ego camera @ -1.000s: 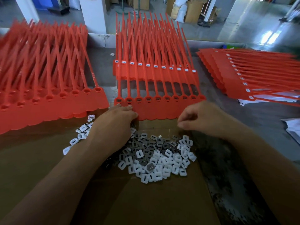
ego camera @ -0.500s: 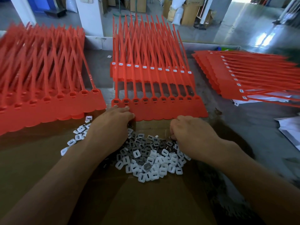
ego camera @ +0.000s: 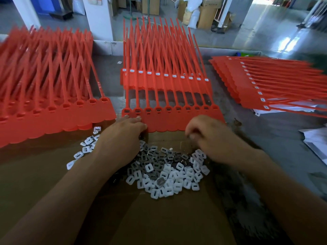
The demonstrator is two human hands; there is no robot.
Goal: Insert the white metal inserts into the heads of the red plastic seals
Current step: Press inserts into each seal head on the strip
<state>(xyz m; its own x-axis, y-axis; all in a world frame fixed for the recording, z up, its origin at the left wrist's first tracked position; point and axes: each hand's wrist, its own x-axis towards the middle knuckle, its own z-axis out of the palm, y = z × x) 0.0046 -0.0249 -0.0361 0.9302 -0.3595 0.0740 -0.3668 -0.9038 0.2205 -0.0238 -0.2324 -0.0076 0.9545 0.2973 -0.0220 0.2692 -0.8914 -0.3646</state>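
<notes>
The step in hand looked like picking up an insert: the right hand [ego camera: 210, 138] hovered curled above the pile of white metal inserts [ego camera: 169, 174] on the cardboard sheet [ego camera: 159, 218] — whether its fingers pinched one, I could not tell. The left hand [ego camera: 122, 137] lay flat, fingers spread on the strip of red plastic seals [ego camera: 177, 119] just beyond, its square heads open — next, seating a small slotted piece squarely.

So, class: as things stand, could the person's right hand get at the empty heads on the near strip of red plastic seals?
Probably yes. The right hand hovers just before the near strip of red plastic seals, whose heads lie open on top; nothing stands between them.
</notes>
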